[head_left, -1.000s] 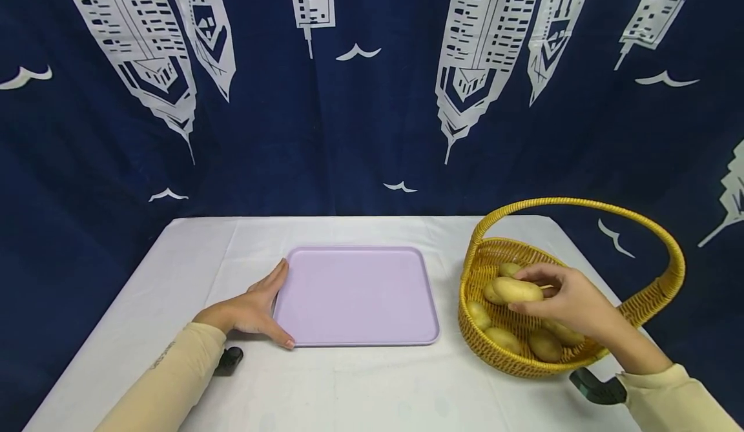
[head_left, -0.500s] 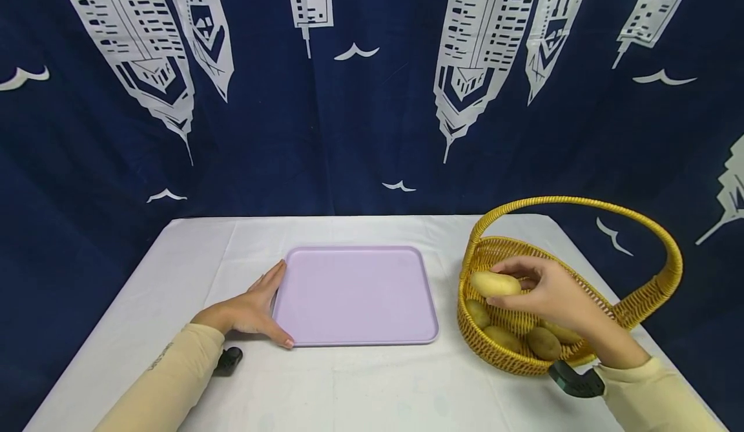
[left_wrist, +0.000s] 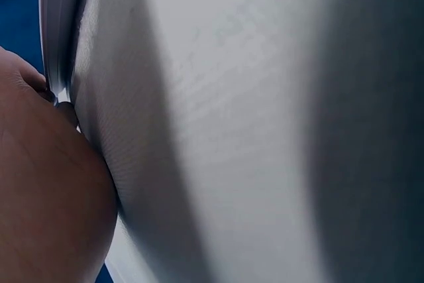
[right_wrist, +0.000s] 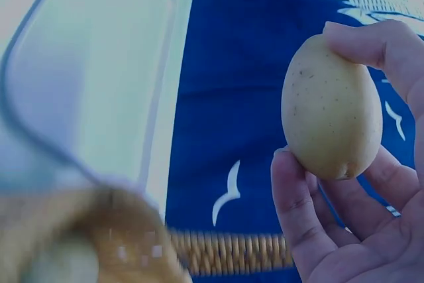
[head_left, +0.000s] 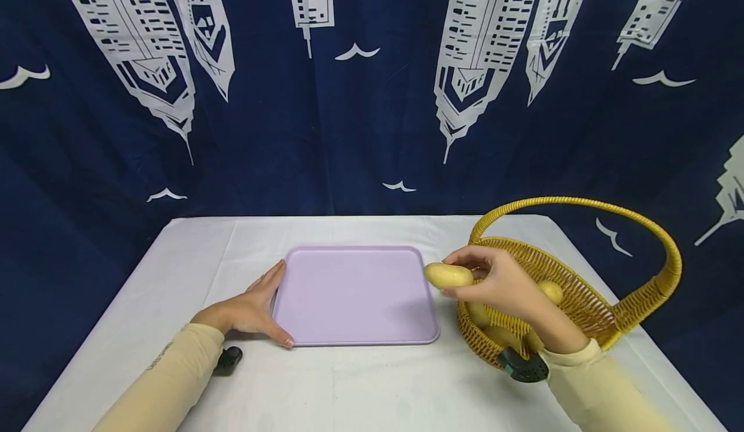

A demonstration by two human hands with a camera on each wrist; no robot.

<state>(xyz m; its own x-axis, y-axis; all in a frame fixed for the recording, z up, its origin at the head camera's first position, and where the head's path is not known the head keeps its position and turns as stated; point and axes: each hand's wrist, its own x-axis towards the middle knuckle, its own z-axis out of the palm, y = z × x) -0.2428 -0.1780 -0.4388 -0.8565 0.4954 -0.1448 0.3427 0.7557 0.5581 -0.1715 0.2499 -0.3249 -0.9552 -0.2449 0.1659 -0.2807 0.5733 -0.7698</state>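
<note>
A pale yellow potato (head_left: 449,276) is pinched between the thumb and fingers of my right hand (head_left: 494,283), held above the gap between tray and basket. In the right wrist view the potato (right_wrist: 331,107) shows small dark specks. My left hand (head_left: 256,309) rests with spread, straight fingers along the left edge of the lilac tray (head_left: 354,296); the left wrist view shows part of this hand (left_wrist: 53,177) close to the tray's side. Several more potatoes (head_left: 502,337) lie in the yellow wicker basket (head_left: 572,290), some hidden behind my right hand and forearm.
The basket's tall handle (head_left: 581,203) arches over the right side of the table (head_left: 372,387), which has a white cloth. A dark blue curtain (head_left: 325,128) with white building prints hangs behind. A dark device (head_left: 523,365) sits at the right wrist.
My right hand has lifted the potato out of the basket and carried it left to the tray's right edge. The left hand and the tray have stayed in place.
</note>
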